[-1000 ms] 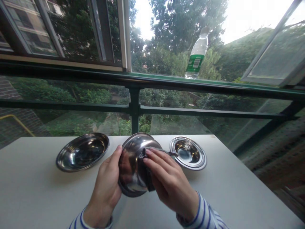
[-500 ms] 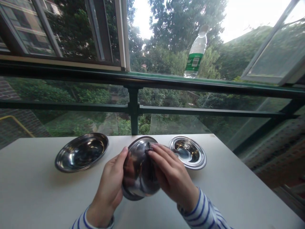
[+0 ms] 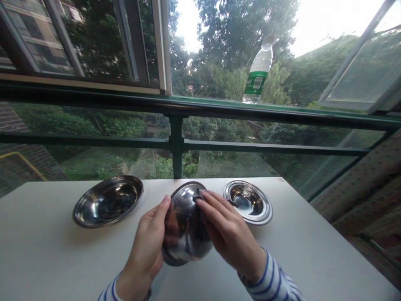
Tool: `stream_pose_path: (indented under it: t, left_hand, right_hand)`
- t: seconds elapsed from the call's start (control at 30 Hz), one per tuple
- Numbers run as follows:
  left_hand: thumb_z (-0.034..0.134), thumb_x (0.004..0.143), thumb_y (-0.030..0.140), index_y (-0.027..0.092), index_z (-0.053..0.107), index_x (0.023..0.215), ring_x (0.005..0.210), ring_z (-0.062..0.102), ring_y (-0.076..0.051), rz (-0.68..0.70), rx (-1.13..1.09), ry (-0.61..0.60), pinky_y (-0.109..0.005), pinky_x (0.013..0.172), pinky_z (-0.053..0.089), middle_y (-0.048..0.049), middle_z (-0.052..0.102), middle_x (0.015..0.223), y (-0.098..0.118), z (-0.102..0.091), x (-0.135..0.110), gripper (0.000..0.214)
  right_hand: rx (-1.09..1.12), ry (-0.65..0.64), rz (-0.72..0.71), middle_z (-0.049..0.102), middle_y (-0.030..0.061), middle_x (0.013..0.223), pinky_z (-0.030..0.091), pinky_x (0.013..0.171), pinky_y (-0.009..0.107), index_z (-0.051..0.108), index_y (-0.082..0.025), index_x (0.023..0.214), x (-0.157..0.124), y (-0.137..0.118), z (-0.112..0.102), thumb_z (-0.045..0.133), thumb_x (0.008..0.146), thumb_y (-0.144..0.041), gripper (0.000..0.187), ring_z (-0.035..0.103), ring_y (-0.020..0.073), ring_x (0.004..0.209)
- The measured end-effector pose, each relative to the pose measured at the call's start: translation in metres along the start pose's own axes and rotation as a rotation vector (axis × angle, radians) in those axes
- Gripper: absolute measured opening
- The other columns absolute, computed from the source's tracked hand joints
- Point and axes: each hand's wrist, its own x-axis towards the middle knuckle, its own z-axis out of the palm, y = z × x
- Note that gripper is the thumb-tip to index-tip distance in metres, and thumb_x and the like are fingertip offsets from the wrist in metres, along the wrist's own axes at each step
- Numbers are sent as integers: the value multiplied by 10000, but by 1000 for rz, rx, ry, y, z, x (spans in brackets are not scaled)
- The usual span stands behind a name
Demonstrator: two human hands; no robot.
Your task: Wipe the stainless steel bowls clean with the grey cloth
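Stainless-steel bowl (image 3: 183, 225) in the middle of the near scene, between the two hands, tilted, its rounded outer side turned up toward the viewer. Shiny, with dark and reddish-brown reflections. Whether its lower rim touches the table cannot be told.

Left hand (image 3: 147, 240): grasping the bowl by its left edge, thumb along the upper left of the rim, fingers mostly hidden behind and below.

Right hand (image 3: 233, 234): fingers laid together over the bowl's right side, pressing a dark cloth (image 3: 198, 195) to the metal. Most of the cloth is hidden beneath the hand; a dark bit shows at the fingertips, another beyond the knuckles.

Both wrists in striped sleeves (image 3: 271, 276), white with blue.

White table (image 3: 46, 255) under everything. Far left on it, a wide steel basin (image 3: 108, 202), open side up, well apart from the left hand. Far right, a smaller steel dish (image 3: 267, 211) with a broad stepped rim, also open side up, just beyond the right hand.

Past the table's far edge, a dark green railing (image 3: 219, 109); on its right part, a clear plastic bottle (image 3: 257, 79), green label, standing with a lean to the right. Trees (image 3: 232, 37) behind the glass.
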Motion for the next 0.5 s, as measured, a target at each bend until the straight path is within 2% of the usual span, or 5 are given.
stream_pose_path:
  t: [0.1,0.17,0.3,0.37,0.5]
  left_hand:
    - [710,663,340,124,633,613,399,439,-74,36,-39,-20,-183,406,343,46,536,460,0,-2,2,235]
    - [715,660,341,130,613,579,402,428,-68,42,-43,-27,-179,408,333,53,527,456,0,-1,2,248]
    - [705,667,353,137,615,579,400,454,-80,4,-24,-29,-185,402,338,37,557,460,-2,1,0,250]
    - [698,674,357,134,640,621,398,462,-86,-18,-23,-28,-187,392,341,32,563,461,-2,2,0,237]
    - [705,679,343,126,634,610,454,503,-86,22,-51,-28,-169,421,381,26,576,491,0,-1,2,239]
  right_hand:
    - [19,-86,-152,556,74,1285,400,1037,406,548,-178,1192,1,-11,0,462,902,-172,302,404,211,1276]
    - [47,-86,-177,578,58,1261,404,1035,392,561,-191,1173,2,-13,0,474,898,-179,288,419,201,1264]
    - [98,45,-19,576,110,1251,459,971,414,537,-178,1208,0,-1,2,443,906,-164,317,465,214,1224]
    - [96,44,-8,570,111,1259,452,977,423,537,-174,1207,0,-1,1,445,899,-156,322,458,221,1231]
    - [78,-93,-205,588,46,1250,391,1034,395,575,-186,1145,2,-15,-2,457,889,-162,282,437,206,1248]
